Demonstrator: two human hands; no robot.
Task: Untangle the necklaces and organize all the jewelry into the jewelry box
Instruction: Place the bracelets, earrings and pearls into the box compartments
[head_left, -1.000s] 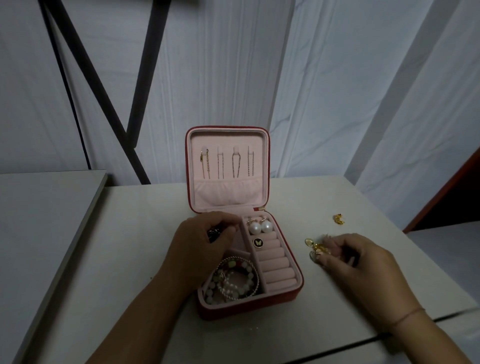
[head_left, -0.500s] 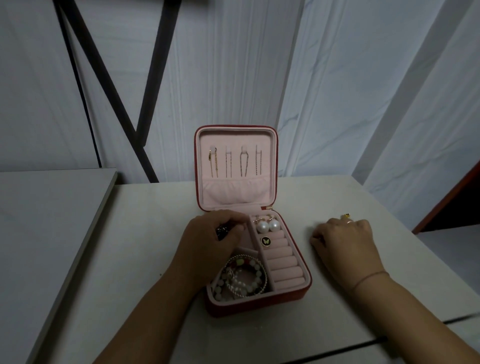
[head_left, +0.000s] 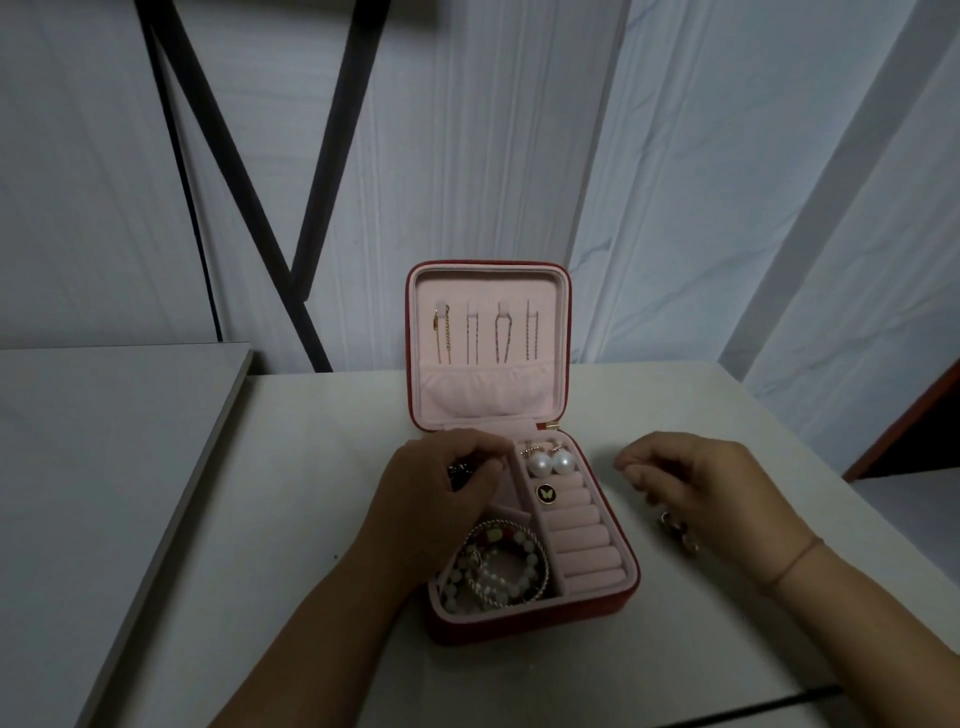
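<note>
The red jewelry box (head_left: 597, 603) stands open on the white table, its pink lid upright with several thin necklaces (head_left: 483, 338) hung inside. Two pearl earrings (head_left: 548, 462) and a black butterfly ring (head_left: 545, 493) sit in the ring rolls. Beaded bracelets (head_left: 498, 566) fill the near-left compartment. My left hand (head_left: 436, 504) hovers over the far-left compartment and pinches a small dark piece (head_left: 460, 470). To the right of the box, my right hand (head_left: 717, 493) has curled fingers, with small gold earrings (head_left: 670, 522) showing in them.
A grey table (head_left: 104, 441) adjoins on the left across a narrow gap. The white table (head_left: 311, 467) ends near the front at a dark seam (head_left: 779, 696) and drops off on the right. Dark metal bars (head_left: 311, 208) cross the wall behind.
My right hand reached back to the far gold piece, covered it, then drew toward the box. That piece no longer lies on the table. My left hand stayed over the box.
</note>
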